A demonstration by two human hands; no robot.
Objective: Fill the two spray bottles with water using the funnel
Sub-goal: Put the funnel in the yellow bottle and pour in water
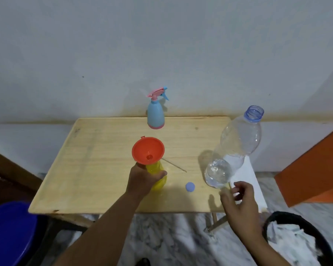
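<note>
At the centre of the frame, the left hand [142, 179] has its fingers [161, 174] and thumb curled around a yellow spray bottle [158, 175] that stands on a pale wooden desk [96, 162]. An orange funnel [148, 149] sits in the bottle's neck, its wide mouth facing up. Just right of it a thin straw-like tube [174, 165] lies flat on the desk.

At lower right, the right hand [238, 200] hovers over the desk's front right corner, fingers loosely curled and holding nothing, just beside the base of a large clear plastic water bottle [236, 150]. That bottle stands uncapped with a little water at its bottom. Whether the fingertips touch it I cannot tell. Its small blue cap [190, 187] lies on the desk between the two hands.

At the far edge of the desk, upper centre, a blue spray bottle [155, 115] with a pink and blue trigger head stands upright near the grey wall.

A white sheet [248, 181] lies along the desk's right side. A blue tub [10, 233] fills the lower left corner, and a black-rimmed bin [327, 246] the lower right.
</note>
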